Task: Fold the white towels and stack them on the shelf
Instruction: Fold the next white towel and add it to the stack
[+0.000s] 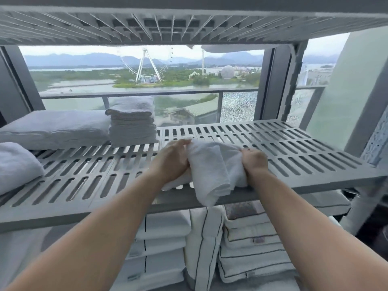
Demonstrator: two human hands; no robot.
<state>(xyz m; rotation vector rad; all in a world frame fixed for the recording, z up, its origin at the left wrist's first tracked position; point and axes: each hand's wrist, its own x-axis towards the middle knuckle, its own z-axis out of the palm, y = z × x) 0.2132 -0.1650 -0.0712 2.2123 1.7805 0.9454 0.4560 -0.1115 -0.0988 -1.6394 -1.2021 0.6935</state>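
Both hands are on the white towel (212,171), centre of frame, on the slotted shelf (294,148). On the left hand (174,159), fingers are curled round the towel's left edge. The right hand (255,161) is bunched tight on the right side, fingers wrapped into the cloth.

The towel is half gathered, with a doubled flap hanging over the shelf's front lip. I read this as mid-fold: gripping both sides lets me pull the cloth taut and bring the halves together, using the shelf as a work surface.

The folded stack (132,122) sits left of centre toward the back, well apart from the hands, so there's room to fold. My guess is this towel goes on top once it's squared. The bigger folded linen (54,129) touches the stack's left side. The striped towels (247,248) are on the level below, lower centre.

Risk: the hanging flap drags the towel off the lip if my grip loosens.
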